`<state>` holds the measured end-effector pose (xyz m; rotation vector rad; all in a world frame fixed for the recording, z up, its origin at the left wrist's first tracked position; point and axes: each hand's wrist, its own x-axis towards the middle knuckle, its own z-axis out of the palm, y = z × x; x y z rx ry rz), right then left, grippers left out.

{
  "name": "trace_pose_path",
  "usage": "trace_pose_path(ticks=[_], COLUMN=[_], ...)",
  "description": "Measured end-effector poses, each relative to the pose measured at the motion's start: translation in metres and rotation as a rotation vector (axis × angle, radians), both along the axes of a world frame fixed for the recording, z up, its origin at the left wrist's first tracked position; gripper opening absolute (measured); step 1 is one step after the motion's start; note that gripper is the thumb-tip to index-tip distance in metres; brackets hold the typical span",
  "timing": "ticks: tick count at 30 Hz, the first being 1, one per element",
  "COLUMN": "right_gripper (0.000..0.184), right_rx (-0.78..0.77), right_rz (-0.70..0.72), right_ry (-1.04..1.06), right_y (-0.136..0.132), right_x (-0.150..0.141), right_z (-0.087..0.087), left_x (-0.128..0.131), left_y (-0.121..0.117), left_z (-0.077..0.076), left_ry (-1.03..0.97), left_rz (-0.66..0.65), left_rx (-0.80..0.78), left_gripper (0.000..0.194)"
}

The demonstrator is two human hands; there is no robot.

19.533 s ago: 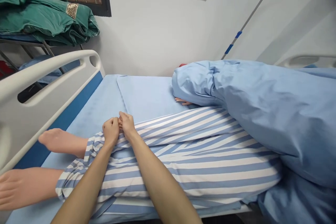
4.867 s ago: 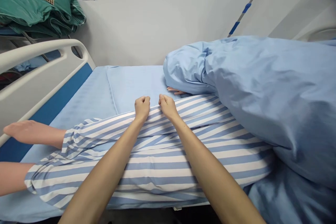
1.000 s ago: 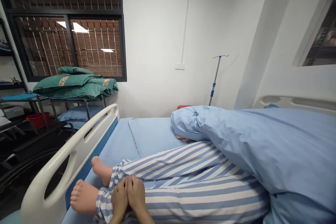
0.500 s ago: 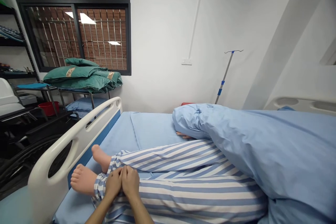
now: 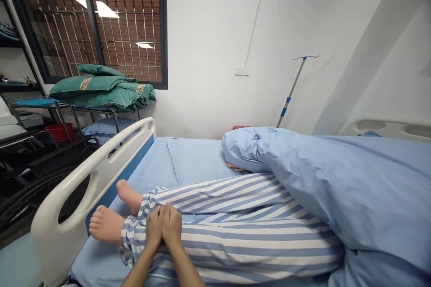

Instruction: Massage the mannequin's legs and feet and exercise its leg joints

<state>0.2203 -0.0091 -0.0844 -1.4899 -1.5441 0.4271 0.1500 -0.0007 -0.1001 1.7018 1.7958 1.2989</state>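
Observation:
My left hand (image 5: 154,228) and my right hand (image 5: 172,224) lie side by side, touching, on the near lower leg of a manikin in blue-and-white striped pyjama trousers (image 5: 249,244). Both hands curve over the shin with fingers bent around it; the fingertips are hidden. The near bare foot (image 5: 107,226) sticks out of the cuff just left of my hands, toes up. Behind it is the other bare foot (image 5: 129,196). A light blue quilt (image 5: 323,184), folded back, covers the upper legs and body. Part of a manikin hand (image 5: 236,167) shows under its edge.
The figure lies on a blue-sheeted bed (image 5: 198,154) with a white footboard (image 5: 55,215) at left. Beyond it stand a wheelchair (image 5: 37,184), green folded bedding (image 5: 107,92) and a red bucket (image 5: 59,132). A drip pole (image 5: 292,92) rises behind the bed.
My hands have moved slightly right along the shin, from near the cuff toward the knee. The view has tilted down a little.

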Motion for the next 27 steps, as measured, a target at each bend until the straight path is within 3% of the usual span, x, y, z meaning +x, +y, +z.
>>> trace_pose_path(ticks=[9, 17, 27], right_gripper=[0.043, 0.042, 0.042], right_rx=[-0.047, -0.101, -0.137], right_rz=[0.082, -0.072, -0.086], right_ry=[-0.215, -0.241, -0.239], right_y=[-0.007, -0.013, -0.012], right_x=[0.023, 0.022, 0.023], right_z=[0.028, 0.015, 0.017], left_x=[0.007, 0.012, 0.013], left_y=[-0.005, -0.009, -0.007], left_z=[0.006, 0.01, 0.011], left_ry=[0.205, 0.393, 0.462], left_rz=[-0.027, 0.055, 0.042], left_rx=[-0.103, -0.223, -0.238], left_gripper=[0.027, 0.029, 0.029])
